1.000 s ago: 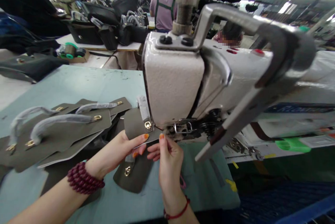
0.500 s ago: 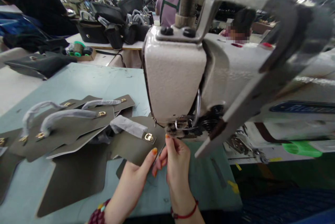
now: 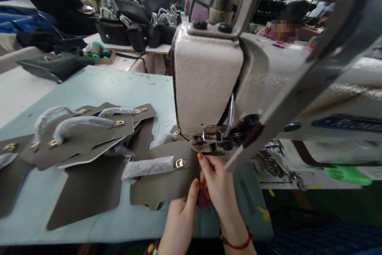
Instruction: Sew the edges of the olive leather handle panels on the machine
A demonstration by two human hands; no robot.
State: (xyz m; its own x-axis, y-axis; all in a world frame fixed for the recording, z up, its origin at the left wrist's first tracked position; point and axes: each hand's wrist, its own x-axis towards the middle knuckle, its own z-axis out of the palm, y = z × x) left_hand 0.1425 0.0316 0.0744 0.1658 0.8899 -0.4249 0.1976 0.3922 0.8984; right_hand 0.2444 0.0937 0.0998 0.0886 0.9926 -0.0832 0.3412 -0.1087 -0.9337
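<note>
Now panel (image 3: 162,188) swung round, handle (image 3: 151,167) nearly level, left grip (image 3: 181,217) and right grip (image 3: 219,183) pinching panel edge.

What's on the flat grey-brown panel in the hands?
On the flat grey-brown panel sits a handle in cloudy white wrapping with a gold metal fitting. The wrapping hides the handle's surface; the bare left hand covers some edge.

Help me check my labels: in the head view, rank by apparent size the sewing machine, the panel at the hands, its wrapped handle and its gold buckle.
1. Sewing machine
2. Panel
3. Wrapped handle
4. Gold buckle
</note>
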